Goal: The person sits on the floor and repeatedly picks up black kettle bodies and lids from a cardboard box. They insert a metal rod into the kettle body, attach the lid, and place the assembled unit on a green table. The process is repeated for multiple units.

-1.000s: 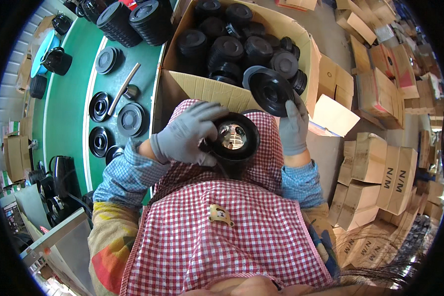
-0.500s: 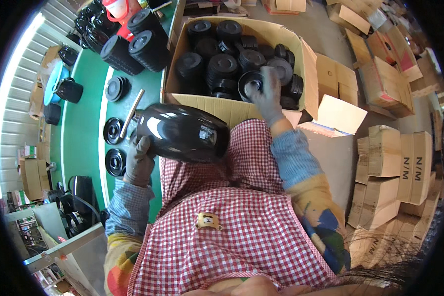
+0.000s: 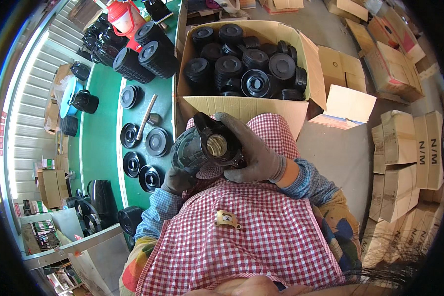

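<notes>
A glossy black jug (image 3: 190, 150) is held in front of my apron, its mouth facing up toward me. At that end sits a black collar with a spout (image 3: 203, 123), and a shiny ridged inside shows in the opening. My left hand (image 3: 178, 180), in a grey glove, is closed round the lower left of the jug's body; some of its fingers are hidden. Also gloved, my right hand (image 3: 254, 153) curves round the right side of the collar. Left of the jug, a hammer (image 3: 147, 117) with a pale handle lies among black round lids (image 3: 158, 142) on the green table.
Ahead stands an open cardboard box (image 3: 241, 103) full of black lids. Stacked lids (image 3: 158, 59) and a red-and-white container (image 3: 125, 18) stand on the table's far part. Cartons (image 3: 399, 143) are piled at the right. A dark jug (image 3: 102, 195) stands at the left.
My right hand has left the box and closed on the jug's spouted collar. The jug has turned from lying sideways to mouth up, closer to my apron. More of the table's lids now show.
</notes>
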A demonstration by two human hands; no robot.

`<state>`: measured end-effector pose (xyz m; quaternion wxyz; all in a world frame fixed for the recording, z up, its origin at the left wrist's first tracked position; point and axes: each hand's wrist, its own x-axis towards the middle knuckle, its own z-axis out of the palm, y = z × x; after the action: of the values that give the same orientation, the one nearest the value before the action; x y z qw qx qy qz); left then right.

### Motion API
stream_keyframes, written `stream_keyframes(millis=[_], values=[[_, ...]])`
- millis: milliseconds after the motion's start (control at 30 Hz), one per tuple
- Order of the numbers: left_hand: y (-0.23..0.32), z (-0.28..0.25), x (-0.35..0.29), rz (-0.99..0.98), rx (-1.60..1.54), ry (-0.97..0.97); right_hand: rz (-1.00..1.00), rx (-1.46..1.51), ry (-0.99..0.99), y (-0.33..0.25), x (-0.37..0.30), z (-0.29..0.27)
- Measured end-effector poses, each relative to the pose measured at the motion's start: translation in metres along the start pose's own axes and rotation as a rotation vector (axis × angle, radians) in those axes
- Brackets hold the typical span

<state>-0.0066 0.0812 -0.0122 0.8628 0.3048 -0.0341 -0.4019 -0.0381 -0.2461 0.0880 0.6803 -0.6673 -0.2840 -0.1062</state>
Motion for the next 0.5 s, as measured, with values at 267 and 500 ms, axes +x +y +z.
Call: stream_keyframes(millis=[267, 500], values=[[0.000, 0.030, 0.008, 0.172, 0.593, -0.019, -0.077, -0.048, -0.037, -0.004, -0.019, -0.001], [0.052, 0.063, 0.001, 0.166, 0.574, 0.209, -0.023, -0.149, -0.148, 0.009, -0.043, -0.022]])
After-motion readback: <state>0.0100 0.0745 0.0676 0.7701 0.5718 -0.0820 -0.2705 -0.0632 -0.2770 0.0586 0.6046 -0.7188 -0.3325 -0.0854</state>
